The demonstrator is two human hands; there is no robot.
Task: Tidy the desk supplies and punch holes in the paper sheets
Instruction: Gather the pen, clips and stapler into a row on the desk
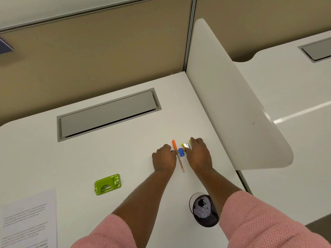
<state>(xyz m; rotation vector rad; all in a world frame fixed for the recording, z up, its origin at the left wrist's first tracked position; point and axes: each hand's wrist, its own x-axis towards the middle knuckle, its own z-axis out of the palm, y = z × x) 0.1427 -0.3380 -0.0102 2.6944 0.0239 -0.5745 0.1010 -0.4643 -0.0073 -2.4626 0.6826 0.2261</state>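
On the white desk (125, 158) my left hand (164, 158) and my right hand (198, 154) rest side by side over a small cluster of pens. Between them lie an orange-capped pen (174, 144) with a clear barrel and a blue cap or marker end (181, 152). A yellow and silver item (186, 145) pokes out by my right thumb, under the curled fingers. My left fingers curl on something dark, mostly hidden. A green hole punch (107, 184) sits to the left. Printed paper sheets (28, 221) lie at the lower left.
A black mesh pen cup (204, 210) stands near my right forearm. A grey cable hatch (109, 113) is set into the desk behind. A white divider panel (232, 113) bounds the desk on the right, with a tan partition wall at the back.
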